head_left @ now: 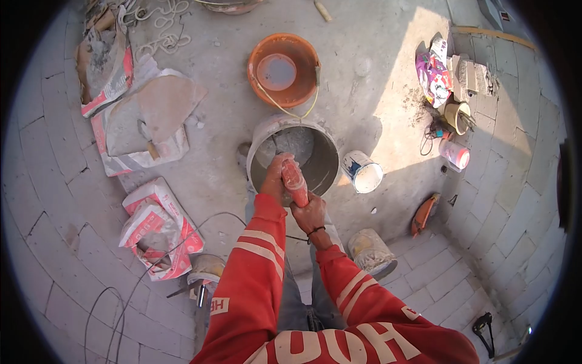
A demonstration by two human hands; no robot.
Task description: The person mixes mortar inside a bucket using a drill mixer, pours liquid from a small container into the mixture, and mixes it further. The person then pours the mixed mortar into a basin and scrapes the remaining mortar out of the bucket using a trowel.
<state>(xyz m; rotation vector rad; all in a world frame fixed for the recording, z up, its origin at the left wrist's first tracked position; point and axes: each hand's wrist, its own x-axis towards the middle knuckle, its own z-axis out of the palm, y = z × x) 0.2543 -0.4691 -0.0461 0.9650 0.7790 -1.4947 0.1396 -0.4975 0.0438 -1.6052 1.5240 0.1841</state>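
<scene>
The left hand (279, 176) was closed around the upper part of the red tool (295, 185), and the right hand (310, 217) was closed around its lower end. The tool was over the near side of the big round bucket (325, 159), and the grey stuff (295, 143) showed inside. The tool and hands got in the way of seeing the near part of the bucket

The orange bucket (254, 70) stood just past the big one, with its handle (276, 104) hanging down toward the big rim. The white pail (362, 173) was close by on the right, and a dirty bucket (370, 252) stood near the right arm. On the left, a black cord (200, 223) ran across a torn red and white bag (163, 227). Farther up was an open bag (142, 121) with powder on it. A purple bag (431, 79) lay by some blocks (470, 74) near the right wall
</scene>
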